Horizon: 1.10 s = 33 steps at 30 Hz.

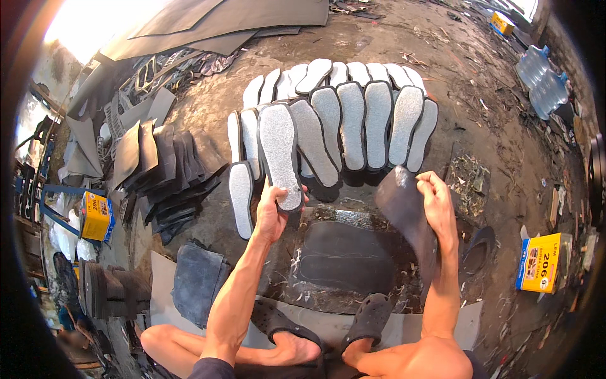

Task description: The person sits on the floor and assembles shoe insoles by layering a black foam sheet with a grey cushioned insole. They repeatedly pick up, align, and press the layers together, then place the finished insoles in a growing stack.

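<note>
My left hand [273,218] is closed around the heel end of a shoe sole [278,142] with a pale grey speckled face and a dark rim, held upright. Between the fingertips of my right hand [437,197] hangs a dark, flexible sheet piece [409,211], curved and partly blurred. Below and between both hands, a black rubber sheet [344,256] with faint sole-shaped outlines lies on a worn work board [297,278]. Just beyond my hands, several similar grey-faced soles [351,123] lean in overlapping rows on the ground.
Stacked dark rubber pieces [180,164] stand at left, with folded dark sheets [201,281] nearer me. Yellow tins stand at right [544,264] and left [98,216]. Clear water bottles [546,85] lie far right. Large flat sheets [214,28] lie at the back; scraps litter the ground.
</note>
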Available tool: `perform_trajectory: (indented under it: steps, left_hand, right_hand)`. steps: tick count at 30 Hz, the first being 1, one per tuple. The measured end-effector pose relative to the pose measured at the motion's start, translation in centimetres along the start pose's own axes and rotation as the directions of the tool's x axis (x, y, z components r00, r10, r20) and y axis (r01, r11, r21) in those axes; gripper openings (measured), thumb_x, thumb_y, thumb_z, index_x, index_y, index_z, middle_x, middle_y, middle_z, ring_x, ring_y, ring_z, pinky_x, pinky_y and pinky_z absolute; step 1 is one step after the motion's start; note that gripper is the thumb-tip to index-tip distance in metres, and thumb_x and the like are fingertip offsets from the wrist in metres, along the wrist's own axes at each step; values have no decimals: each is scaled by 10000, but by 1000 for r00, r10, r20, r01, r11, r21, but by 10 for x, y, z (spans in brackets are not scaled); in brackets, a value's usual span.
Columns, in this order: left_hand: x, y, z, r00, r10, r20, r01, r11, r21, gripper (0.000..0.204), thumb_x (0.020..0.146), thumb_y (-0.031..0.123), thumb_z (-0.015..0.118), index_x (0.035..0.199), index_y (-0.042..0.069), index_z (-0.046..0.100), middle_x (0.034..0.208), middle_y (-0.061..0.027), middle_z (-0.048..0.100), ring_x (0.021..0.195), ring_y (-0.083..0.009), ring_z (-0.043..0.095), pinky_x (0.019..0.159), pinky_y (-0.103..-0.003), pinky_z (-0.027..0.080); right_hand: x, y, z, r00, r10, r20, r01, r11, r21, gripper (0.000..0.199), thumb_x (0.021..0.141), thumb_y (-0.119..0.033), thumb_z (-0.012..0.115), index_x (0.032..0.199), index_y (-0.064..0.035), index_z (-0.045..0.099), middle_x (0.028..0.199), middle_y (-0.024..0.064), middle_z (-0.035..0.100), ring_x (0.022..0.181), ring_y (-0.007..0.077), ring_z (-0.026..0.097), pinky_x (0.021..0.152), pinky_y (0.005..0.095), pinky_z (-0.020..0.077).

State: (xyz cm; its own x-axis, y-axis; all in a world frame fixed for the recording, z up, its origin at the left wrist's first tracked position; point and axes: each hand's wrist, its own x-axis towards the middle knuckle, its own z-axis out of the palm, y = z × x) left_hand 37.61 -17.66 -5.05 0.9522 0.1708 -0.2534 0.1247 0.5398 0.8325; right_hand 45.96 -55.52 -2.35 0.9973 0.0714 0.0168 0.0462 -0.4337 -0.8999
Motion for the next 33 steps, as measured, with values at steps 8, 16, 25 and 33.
perform_trajectory:
  steps: [8,16,25,33]
  left_hand:
    - [19,17,-19,997,-79,15,81,981,-177,470,1004,286,522,1279,-85,607,1118,-237,727,895,-320,724,726,-422,577]
    - [63,85,-10,997,-69,-35,64,989,-134,511,1065,413,567,1263,-56,611,992,-199,725,787,-279,711,620,-362,546]
    - [35,229,65,897,441,11,-436,883,172,555,1152,525,574,1292,-11,612,1039,-180,751,765,-204,741,675,-319,667]
    - [-46,49,16,882,261,-392,-287,958,-8,348,1188,435,544,1285,104,594,946,-32,655,736,-162,674,597,-359,582]
  right_hand:
    - [-29,-1,43,801,-63,596,-218,895,389,460,1066,-99,583,1526,-80,588,1040,-73,598,950,36,525,935,216,428]
    - [98,-11,213,827,-134,545,-115,910,398,758,995,-89,567,1730,-142,386,959,17,651,869,99,577,827,280,485]
    - [110,25,239,814,-247,526,-87,843,530,763,1018,-65,619,1700,-90,278,1266,163,746,1000,151,644,836,292,522]
    - [83,44,220,818,-344,461,-50,756,653,501,1011,91,560,1401,-177,396,1501,162,576,1089,119,581,922,278,513]
